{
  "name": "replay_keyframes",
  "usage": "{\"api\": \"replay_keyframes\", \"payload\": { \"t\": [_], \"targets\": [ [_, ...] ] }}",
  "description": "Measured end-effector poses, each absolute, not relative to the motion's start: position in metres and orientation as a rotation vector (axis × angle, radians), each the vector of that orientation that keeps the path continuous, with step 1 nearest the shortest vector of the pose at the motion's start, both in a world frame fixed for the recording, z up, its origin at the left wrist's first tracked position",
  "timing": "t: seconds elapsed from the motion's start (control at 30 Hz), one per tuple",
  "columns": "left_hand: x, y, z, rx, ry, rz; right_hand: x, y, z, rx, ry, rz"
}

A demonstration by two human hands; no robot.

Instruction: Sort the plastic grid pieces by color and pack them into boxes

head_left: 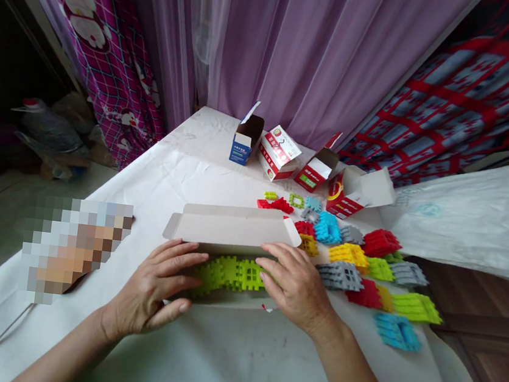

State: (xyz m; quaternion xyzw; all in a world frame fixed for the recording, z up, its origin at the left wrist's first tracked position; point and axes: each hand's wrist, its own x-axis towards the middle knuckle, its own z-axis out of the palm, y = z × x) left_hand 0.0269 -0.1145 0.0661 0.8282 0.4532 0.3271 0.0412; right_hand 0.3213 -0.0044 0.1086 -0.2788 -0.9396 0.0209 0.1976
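A long carton (232, 225) lies on the white-covered table in front of me, its lid flap standing up at the back. Inside it sit lime-green interlocking plastic pieces (231, 272). My left hand (155, 290) rests at the carton's left end, fingers spread, fingertips reaching over the edge beside the green pieces. At the right end is my right hand (296, 285), its fingers apart and its fingertips over the right side of the green pieces. Neither hand is closed round a piece. The palms hide both ends of the carton.
Stacks of red (381, 242), yellow (349, 255), grey (341, 276) and blue pieces (397, 332) lie to the right. Several small boxes (279, 153) stand along the back edge. A pixelated object (75, 250) with a cable is at left. White plastic (468, 209) lies at right.
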Motion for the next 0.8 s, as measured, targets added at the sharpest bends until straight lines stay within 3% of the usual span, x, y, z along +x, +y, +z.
{"api": "replay_keyframes", "payload": {
  "t": [0.33, 0.57, 0.8],
  "targets": [
    [0.026, -0.105, 0.056, 2.491, 1.269, 1.179, 0.324, -0.019, 0.108, -0.879, -2.579, 0.086],
    [0.032, -0.102, 0.073, 2.522, 1.251, 1.095, 0.326, -0.03, 0.12, -0.915, -2.552, 0.134],
    [0.039, -0.101, 0.073, 2.564, 1.253, 1.252, 0.264, -0.023, 0.134, -0.524, -3.054, 0.322]
  ]
}}
